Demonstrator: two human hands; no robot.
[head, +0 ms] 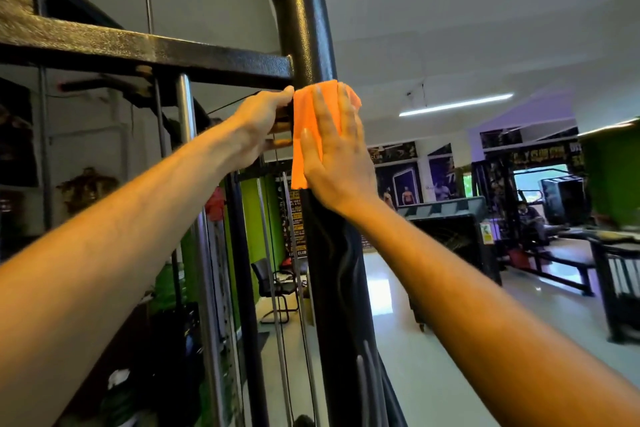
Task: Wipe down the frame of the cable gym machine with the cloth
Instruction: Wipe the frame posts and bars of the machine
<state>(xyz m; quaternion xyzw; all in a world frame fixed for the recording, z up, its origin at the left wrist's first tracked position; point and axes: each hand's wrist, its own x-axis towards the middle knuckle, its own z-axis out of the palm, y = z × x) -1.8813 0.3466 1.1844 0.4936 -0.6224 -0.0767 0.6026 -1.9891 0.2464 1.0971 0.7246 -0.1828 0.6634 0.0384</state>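
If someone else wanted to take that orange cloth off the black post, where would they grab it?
Judging by its pose, the loose lower corner of the orange cloth, pinched from the left. It hangs free below the right hand, whose flat fingers pin the rest against the black upright post.

Right hand [337, 156] flat, fingers straight, pressing orange cloth [310, 128] against black upright tube of frame [308, 28], just below junction with black crossbar [145, 52]. Left hand [258, 126] beside cloth's left edge, fingers curled behind tube; what they grip hidden. Chrome guide rod [188, 135] left of tube. Behind: office chair [273, 284], ceiling strip light [455, 104], bench [568, 262] at right.
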